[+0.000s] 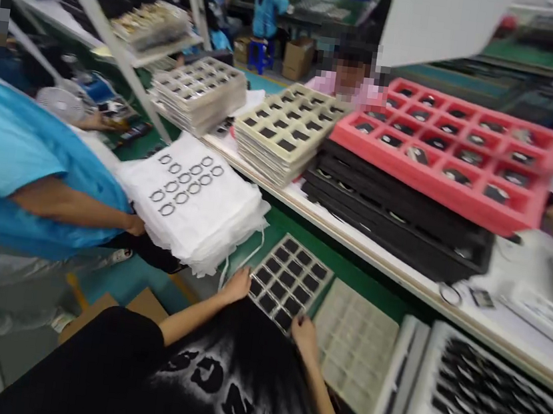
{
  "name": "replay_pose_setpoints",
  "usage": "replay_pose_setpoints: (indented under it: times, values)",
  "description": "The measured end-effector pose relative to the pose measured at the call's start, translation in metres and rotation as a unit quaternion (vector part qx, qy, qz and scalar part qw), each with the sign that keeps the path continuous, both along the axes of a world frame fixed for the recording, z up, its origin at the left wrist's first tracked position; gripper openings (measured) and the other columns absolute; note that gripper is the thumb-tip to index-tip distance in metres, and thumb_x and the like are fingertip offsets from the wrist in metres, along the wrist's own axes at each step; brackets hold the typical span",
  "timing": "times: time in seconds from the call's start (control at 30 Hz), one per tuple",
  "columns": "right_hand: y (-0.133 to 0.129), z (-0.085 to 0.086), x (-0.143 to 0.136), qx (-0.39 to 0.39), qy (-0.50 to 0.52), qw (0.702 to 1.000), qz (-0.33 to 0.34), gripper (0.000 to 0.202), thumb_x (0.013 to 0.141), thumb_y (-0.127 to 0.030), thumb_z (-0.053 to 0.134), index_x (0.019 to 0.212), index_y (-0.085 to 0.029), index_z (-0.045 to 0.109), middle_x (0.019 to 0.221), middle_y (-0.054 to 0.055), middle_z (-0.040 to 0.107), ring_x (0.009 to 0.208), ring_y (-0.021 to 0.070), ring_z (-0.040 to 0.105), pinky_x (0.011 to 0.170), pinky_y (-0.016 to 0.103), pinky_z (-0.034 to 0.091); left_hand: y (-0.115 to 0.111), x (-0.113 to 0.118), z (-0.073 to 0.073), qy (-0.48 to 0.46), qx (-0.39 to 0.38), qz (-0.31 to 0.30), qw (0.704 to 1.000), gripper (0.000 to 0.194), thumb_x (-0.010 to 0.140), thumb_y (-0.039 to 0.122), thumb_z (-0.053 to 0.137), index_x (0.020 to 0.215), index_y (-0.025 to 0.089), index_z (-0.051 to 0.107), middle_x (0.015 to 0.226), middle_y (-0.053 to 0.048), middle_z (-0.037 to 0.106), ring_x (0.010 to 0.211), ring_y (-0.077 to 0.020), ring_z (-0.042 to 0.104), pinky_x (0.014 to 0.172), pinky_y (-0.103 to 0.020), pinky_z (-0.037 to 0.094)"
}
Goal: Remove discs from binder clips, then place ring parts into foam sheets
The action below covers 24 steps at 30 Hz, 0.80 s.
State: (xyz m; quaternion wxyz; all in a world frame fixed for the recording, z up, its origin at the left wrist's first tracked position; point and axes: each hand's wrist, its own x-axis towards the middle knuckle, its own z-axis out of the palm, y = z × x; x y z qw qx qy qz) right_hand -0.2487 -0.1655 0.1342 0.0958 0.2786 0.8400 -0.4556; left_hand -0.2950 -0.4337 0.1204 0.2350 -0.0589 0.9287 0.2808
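A clear plastic tray [272, 292] with rows of dark square pieces in its pockets is held in front of my body. My left hand [238, 285] is closed on its left edge, and my right hand [303, 334] grips its near right corner. Just right of that tray lies a pale, cream compartment tray [358, 341] whose pockets show no dark pieces. Beyond my left hand is a stack of white sheets [214, 219] with black rings on top, beside a person's arm in a blue sleeve.
On the white bench stand a red tray [441, 177] over black trays [387, 210], a cream tray stack [291, 128] and a clear tray stack [200, 87]. A tray of black parts [504, 403] sits at lower right. People sit across the bench and stand at left.
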Motion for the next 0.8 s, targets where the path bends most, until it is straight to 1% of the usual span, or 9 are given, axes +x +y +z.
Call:
replay_pose_setpoints:
  times: [0.03,0.1,0.17,0.3,0.47,0.57,0.67,0.73,0.8]
  values:
    - [-0.002,-0.004,0.000,0.021,-0.015,1.000,0.007,0.041,0.071,-0.036,0.061,0.103,-0.013,0.072,0.091,0.020,0.071,0.101,0.0396,0.070,0.095,0.056,0.052,0.000,0.000,-0.001,0.001,-0.003,-0.006,1.000,0.058,0.103,0.026,0.032,0.158,0.009,0.029,0.158,-0.024,0.042,0.148,-0.0315,0.042,0.122,-0.048,0.035]
    - [-0.004,-0.010,0.001,0.054,-0.039,0.998,0.023,0.053,0.081,-0.028,0.056,0.128,-0.006,0.064,0.119,0.027,0.067,0.117,0.0375,0.065,0.105,0.049,0.048,-0.001,0.000,-0.002,-0.003,-0.002,-0.031,1.000,0.061,0.103,0.030,0.032,0.160,0.010,0.024,0.165,-0.022,0.034,0.154,-0.0317,0.034,0.125,-0.048,0.031]
    - [-0.002,-0.012,0.001,0.070,-0.055,0.995,0.043,0.055,0.086,-0.020,0.053,0.139,-0.006,0.058,0.133,0.028,0.062,0.125,0.0346,0.062,0.108,0.043,0.045,-0.001,0.000,0.000,-0.015,0.005,-0.065,0.998,0.064,0.101,0.029,0.035,0.161,0.010,0.025,0.165,-0.021,0.035,0.154,-0.0313,0.034,0.125,-0.047,0.032]
    - [0.007,-0.014,-0.001,0.077,-0.081,0.991,0.070,0.051,0.090,-0.013,0.050,0.140,-0.012,0.060,0.126,0.022,0.069,0.117,0.0294,0.067,0.103,0.037,0.046,-0.004,-0.011,0.008,-0.051,0.013,-0.114,0.992,0.071,0.096,0.027,0.043,0.162,0.010,0.025,0.165,-0.022,0.036,0.154,-0.0325,0.036,0.124,-0.046,0.034]
    - [0.007,-0.023,-0.004,0.085,-0.103,0.989,0.066,0.058,0.091,-0.024,0.047,0.146,-0.006,0.053,0.106,0.018,0.076,0.102,0.0294,0.073,0.091,0.036,0.052,-0.008,-0.026,0.028,-0.090,0.041,-0.152,0.983,0.084,0.088,0.029,0.057,0.163,0.009,0.023,0.164,-0.023,0.038,0.151,-0.0329,0.041,0.122,-0.042,0.038]
    - [-0.001,-0.024,-0.003,0.095,-0.095,0.989,0.063,0.068,0.087,-0.031,0.047,0.147,0.001,0.047,0.108,0.022,0.074,0.105,0.0348,0.071,0.091,0.042,0.053,-0.004,-0.022,0.056,-0.083,0.056,-0.150,0.984,0.085,0.085,0.028,0.064,0.161,0.008,0.031,0.162,-0.024,0.040,0.145,-0.0348,0.049,0.118,-0.042,0.043]
    - [-0.010,-0.017,-0.001,0.117,-0.075,0.988,0.060,0.081,0.084,-0.037,0.048,0.152,0.006,0.036,0.126,0.032,0.064,0.121,0.0437,0.061,0.099,0.054,0.049,-0.004,-0.020,0.099,-0.032,0.091,-0.149,0.984,0.067,0.092,0.033,0.060,0.155,0.017,0.044,0.152,-0.017,0.054,0.134,-0.0283,0.058,0.114,-0.038,0.045]
    - [-0.018,-0.010,0.000,0.153,-0.027,0.985,0.070,0.085,0.083,-0.041,0.049,0.154,0.005,0.034,0.142,0.037,0.049,0.132,0.0500,0.050,0.105,0.062,0.042,-0.018,-0.026,0.135,0.061,0.122,-0.139,0.981,0.049,0.099,0.037,0.053,0.146,0.024,0.055,0.135,-0.009,0.067,0.121,-0.0216,0.065,0.108,-0.032,0.049]
    - [-0.028,0.001,-0.002,0.189,0.044,0.976,0.100,0.081,0.085,-0.044,0.048,0.153,0.000,0.039,0.150,0.036,0.038,0.136,0.0539,0.042,0.104,0.068,0.039,-0.050,-0.036,0.172,0.171,0.088,-0.077,0.978,0.036,0.103,0.037,0.047,0.132,0.025,0.065,0.119,-0.006,0.072,0.110,-0.0189,0.067,0.100,-0.030,0.051]
